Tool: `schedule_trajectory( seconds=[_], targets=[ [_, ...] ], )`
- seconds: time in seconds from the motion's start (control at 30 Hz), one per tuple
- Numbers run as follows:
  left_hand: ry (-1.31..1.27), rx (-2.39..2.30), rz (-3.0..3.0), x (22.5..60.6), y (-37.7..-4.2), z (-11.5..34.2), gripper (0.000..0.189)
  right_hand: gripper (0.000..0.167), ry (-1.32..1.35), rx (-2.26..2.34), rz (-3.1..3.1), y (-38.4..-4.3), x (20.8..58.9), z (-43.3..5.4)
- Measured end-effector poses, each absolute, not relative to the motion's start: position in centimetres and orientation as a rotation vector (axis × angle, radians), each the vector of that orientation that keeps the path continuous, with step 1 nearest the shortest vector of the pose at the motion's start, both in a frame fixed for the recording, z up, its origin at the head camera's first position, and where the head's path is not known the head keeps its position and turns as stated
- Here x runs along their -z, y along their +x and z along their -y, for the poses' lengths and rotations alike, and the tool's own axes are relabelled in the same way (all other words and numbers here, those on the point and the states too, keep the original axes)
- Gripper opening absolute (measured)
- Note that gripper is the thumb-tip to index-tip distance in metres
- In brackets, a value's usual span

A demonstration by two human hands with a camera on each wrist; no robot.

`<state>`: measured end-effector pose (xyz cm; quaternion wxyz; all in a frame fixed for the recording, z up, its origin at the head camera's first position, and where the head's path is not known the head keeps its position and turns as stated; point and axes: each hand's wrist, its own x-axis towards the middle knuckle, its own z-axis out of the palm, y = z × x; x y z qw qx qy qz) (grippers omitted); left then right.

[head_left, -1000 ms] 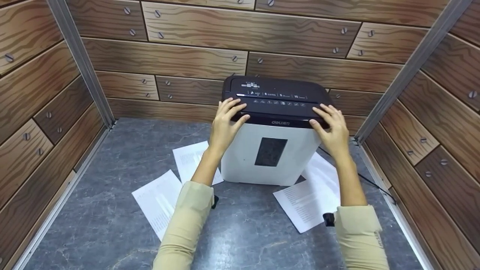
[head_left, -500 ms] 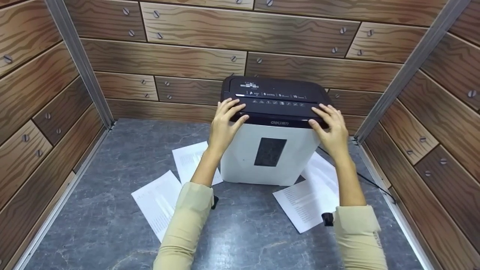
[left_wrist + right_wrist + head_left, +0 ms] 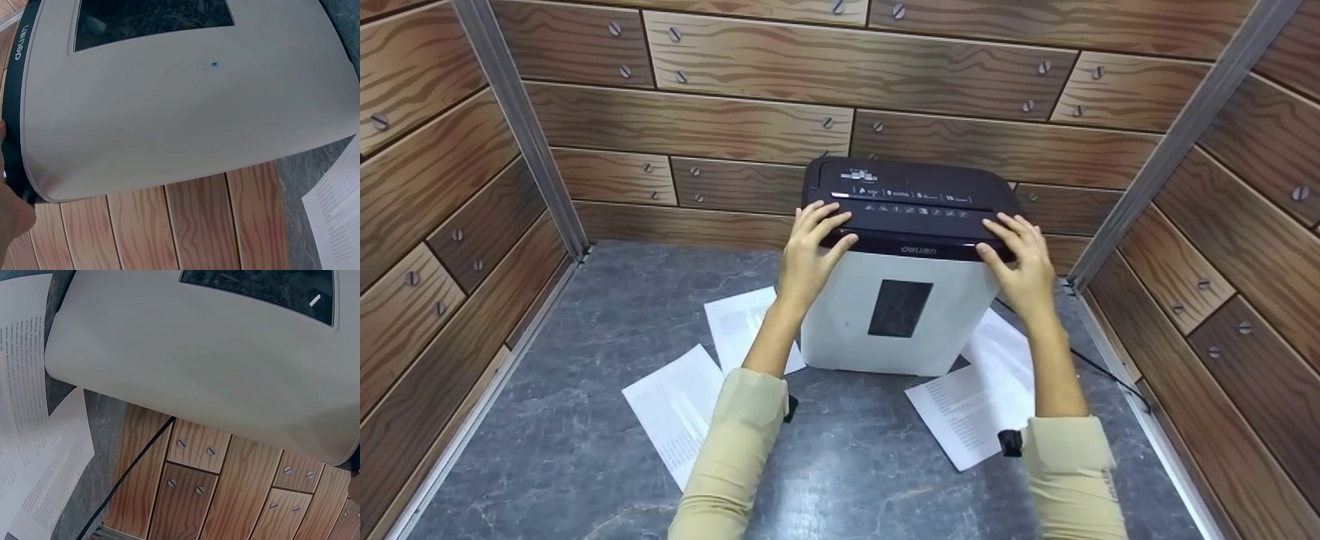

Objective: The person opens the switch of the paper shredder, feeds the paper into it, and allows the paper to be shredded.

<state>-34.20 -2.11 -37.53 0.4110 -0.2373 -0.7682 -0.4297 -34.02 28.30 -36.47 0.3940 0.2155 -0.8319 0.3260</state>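
Shredder (image 3: 911,271) standing near the back edge of the bench (image 3: 840,465), between equally near left hand (image 3: 808,256) and right hand (image 3: 1027,270), gripped at both ends of its lid (image 3: 915,219) by bent, part-spread fingers, with long axis running hand to hand.

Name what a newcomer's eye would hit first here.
Likely the white shredder with its black top, standing on the grey marbled floor just right of the head view's centre. The left hand rests on the top's front left corner, the right hand on its front right one. Then the printed sheets lying on the floor to either side.
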Motion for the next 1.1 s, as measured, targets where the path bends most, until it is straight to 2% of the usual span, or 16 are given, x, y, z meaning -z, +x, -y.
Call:
schedule_trajectory(
  seconds=[0.83, 0.97, 1.1],
  targets=[
    [-0.614, 1.083, 1.931, 37.8, -34.4, 2.0, 0.033, 0.035, 0.528, -0.821, 2.085, -34.0, 37.0, -28.3],
    [-0.603, 1.033, 1.945, 38.0, -34.2, 1.9, 0.033, 0.038, 0.53, -0.753, 2.097, -33.7, 37.5, -28.4],
    [-0.568, 0.97, 1.962, 38.6, -33.8, 1.7, 0.035, 0.048, 0.531, -0.68, 2.117, -32.8, 38.4, -28.3]
  ],
)
